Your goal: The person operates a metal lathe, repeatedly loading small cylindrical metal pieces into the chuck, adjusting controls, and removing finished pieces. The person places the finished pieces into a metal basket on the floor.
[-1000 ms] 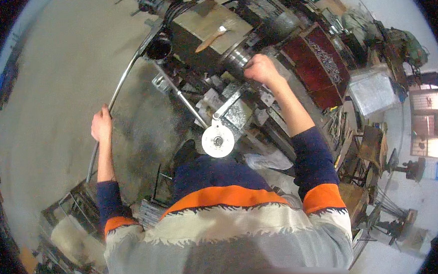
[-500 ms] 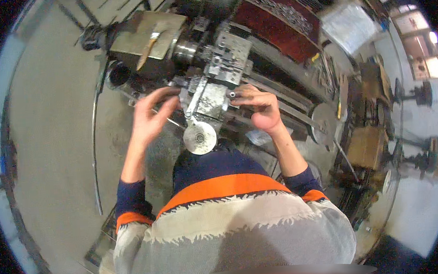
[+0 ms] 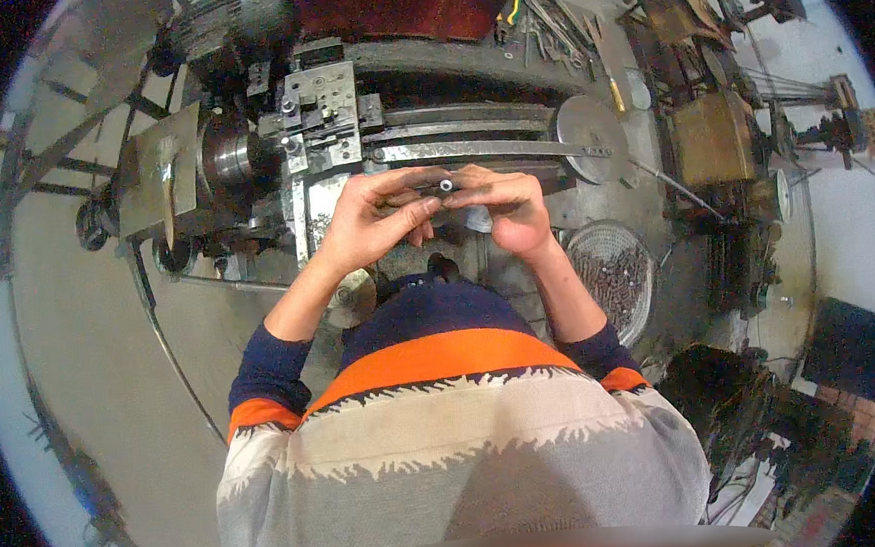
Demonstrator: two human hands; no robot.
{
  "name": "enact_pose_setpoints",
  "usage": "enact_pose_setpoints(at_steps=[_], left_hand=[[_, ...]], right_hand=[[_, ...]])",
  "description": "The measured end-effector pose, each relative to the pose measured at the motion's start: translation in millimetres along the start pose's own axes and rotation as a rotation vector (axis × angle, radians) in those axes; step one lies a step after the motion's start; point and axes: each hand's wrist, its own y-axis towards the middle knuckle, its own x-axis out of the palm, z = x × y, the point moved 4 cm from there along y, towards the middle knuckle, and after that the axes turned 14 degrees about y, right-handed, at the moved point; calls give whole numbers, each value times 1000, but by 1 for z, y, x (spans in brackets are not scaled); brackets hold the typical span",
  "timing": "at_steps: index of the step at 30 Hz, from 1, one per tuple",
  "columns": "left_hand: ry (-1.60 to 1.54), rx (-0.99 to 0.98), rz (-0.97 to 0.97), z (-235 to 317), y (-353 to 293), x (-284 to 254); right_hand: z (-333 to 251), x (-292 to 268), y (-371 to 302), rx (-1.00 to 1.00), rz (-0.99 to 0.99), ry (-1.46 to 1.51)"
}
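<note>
My left hand (image 3: pixel 379 217) and my right hand (image 3: pixel 505 201) meet in front of my chest. Between their fingertips is a small metal tube (image 3: pixel 445 185), its round bored end facing up. Fingers and thumb of both hands close in on it from either side, hiding most of its length. Just beyond the hands runs a lathe: its tool post (image 3: pixel 322 105) stands ahead to the left, on a carriage partly covered by my left hand. A round metal handwheel (image 3: pixel 352 297) shows below my left wrist.
At left is the lathe headstock (image 3: pixel 161 175) with a brush on top and a shiny chuck (image 3: pixel 230 158). A red tray (image 3: pixel 401 10) lies behind the bed; hand tools (image 3: pixel 563 35) lie to its right. A round basket (image 3: pixel 647 291) of small parts stands right of my forearm.
My view has turned to the right, so the basket now shows. My left hand has left the lathe carriage and come together with my right hand at the small metal tube.
</note>
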Motion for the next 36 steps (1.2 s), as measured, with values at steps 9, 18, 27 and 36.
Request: enact_pose_setpoints(at_steps=[9,18,27,36], left_hand=[[-76,-155,-54,-11,3,9],[262,-31,90,-9,-16,-9],[144,-309,342,-23,-74,-37],[50,-457,575,-44,-112,-33]], right_hand=[[4,-5,-13,29,46,-59],[15,-31,0,22,2,-53],[28,-142,150,22,199,-267],[86,-46,28,98,107,-530]])
